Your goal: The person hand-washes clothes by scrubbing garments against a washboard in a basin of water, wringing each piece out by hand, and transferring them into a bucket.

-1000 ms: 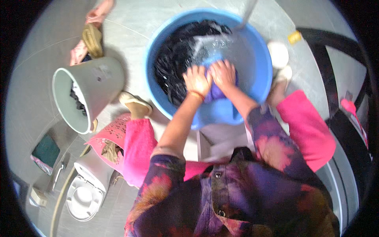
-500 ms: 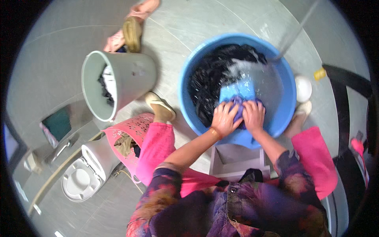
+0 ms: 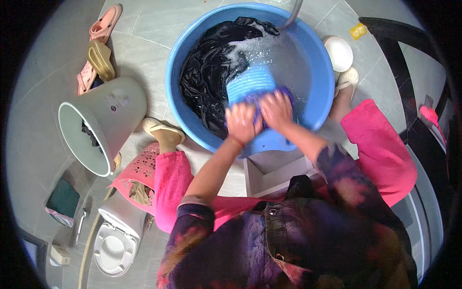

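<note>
one purple cloth point(image 3: 288, 95), bunched and blurred, on the near part of a ridged light-blue washboard point(image 3: 250, 83) inside a round blue basin point(image 3: 316, 98). left hand point(image 3: 242, 120) and right hand point(image 3: 276, 111) palms down over it, fingers partly bent; grip too blurred to tell. leftward, wet black fabric point(image 3: 207, 72); beyond, foamy water point(image 3: 256, 49) and a grey hose point(image 3: 294, 13) at the far rim.
</note>
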Available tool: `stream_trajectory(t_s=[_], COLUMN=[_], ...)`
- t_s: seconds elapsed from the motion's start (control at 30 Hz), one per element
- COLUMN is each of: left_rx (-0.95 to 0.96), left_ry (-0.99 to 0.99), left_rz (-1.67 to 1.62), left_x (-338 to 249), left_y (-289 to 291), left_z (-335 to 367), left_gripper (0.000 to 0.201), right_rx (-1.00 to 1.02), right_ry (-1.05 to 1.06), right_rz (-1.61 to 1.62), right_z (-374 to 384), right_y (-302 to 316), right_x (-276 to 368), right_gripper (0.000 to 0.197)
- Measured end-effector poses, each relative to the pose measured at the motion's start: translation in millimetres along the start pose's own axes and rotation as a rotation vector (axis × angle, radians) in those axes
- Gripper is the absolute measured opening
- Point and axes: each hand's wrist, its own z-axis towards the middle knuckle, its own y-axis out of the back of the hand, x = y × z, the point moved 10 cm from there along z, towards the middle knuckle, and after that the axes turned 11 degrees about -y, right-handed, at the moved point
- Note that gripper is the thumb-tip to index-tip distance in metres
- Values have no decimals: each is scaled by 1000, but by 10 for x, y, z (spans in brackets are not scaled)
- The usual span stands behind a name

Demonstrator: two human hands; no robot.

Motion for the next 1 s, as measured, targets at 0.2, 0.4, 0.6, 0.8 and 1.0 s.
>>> stream_trajectory(t_s=[0.2,0.4,0.6,0.8,1.0], left_rx=[-1,106,-146,-385,289], left_ry=[204,142,384,240,-268], left_rz=[-25,-4,-237,-638,80], left_x=[384,375,1124,571,-432], left_y=[-334,-336,-101,289,-845], left_z=[461,507,957,1461,1712], left_gripper=[43,31,36,40,55], right_rx=[-103,-127,8,-404,-210], right_ry=[-177,-82,-798,-806,-712], right_rz=[-31,23,649,480,157], right_z=[580,592,531,-256,-129], right_y=[-129,-54,-355,314,92], right_x=[-415,-305,-1239,-1488,-1546], right_gripper=[20,19,31,43,54])
